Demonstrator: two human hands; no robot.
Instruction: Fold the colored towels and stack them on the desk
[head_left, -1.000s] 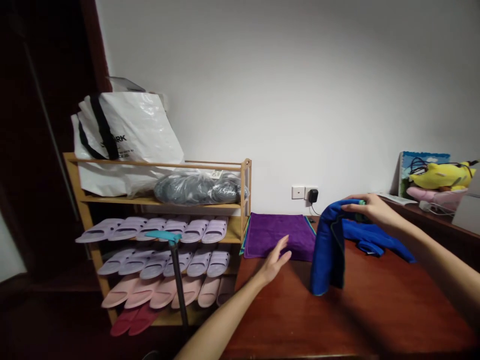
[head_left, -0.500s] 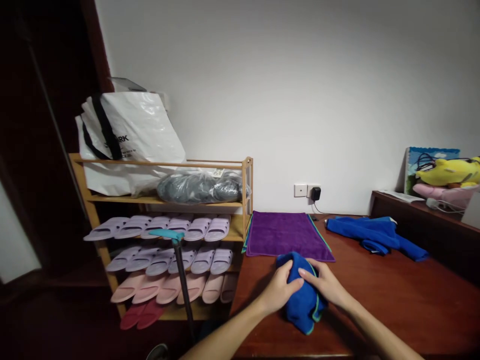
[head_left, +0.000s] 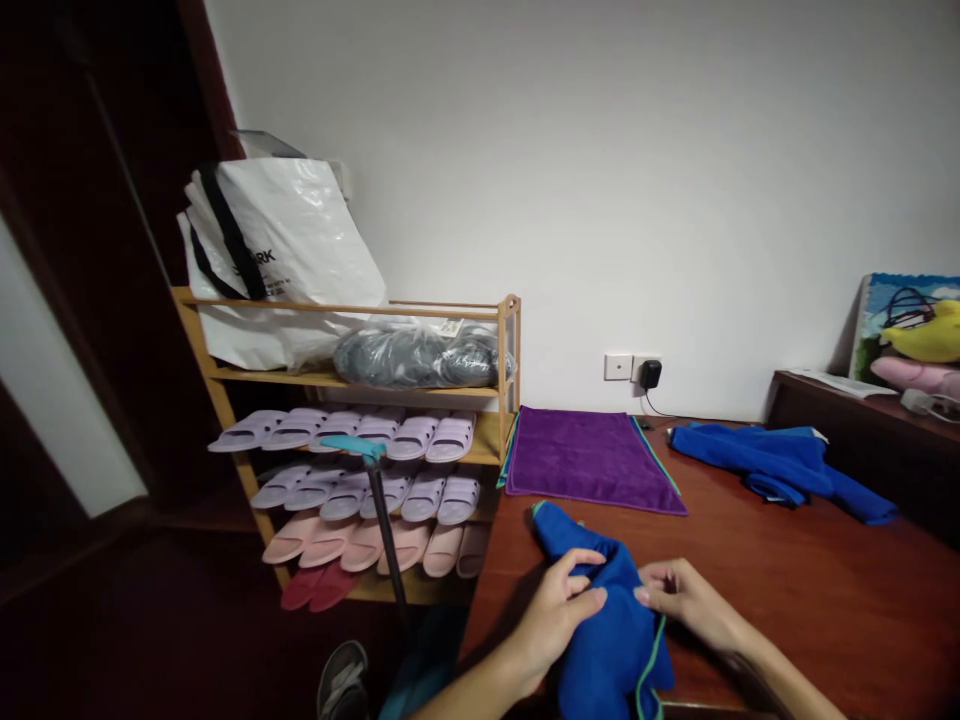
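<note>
A blue cloth [head_left: 611, 640] with green edging lies bunched and partly unfolded at the front of the brown table. My left hand [head_left: 559, 610] grips its upper left part, thumb and fingers closing on a fold. On the cloth's right side, my right hand [head_left: 679, 598] pinches the fabric near the green edge. Just beyond sits a flat purple cloth [head_left: 592, 455], with green and blue edges showing beneath it. Farther right on the table is a crumpled heap of blue cloth [head_left: 780, 465].
Left of the table [head_left: 825, 600] stands a wooden rack [head_left: 510, 370] with rows of slippers [head_left: 375, 430] and a white bag [head_left: 300, 230]. A blue-topped pole [head_left: 382, 510] leans before it. A raised ledge [head_left: 810, 400] at right bears a yellow plush toy [head_left: 926, 335].
The blue cloth has spread out from a compact bundle and come closer to the table's front edge. Both hands have moved lower and slightly farther apart. The view has shifted left.
</note>
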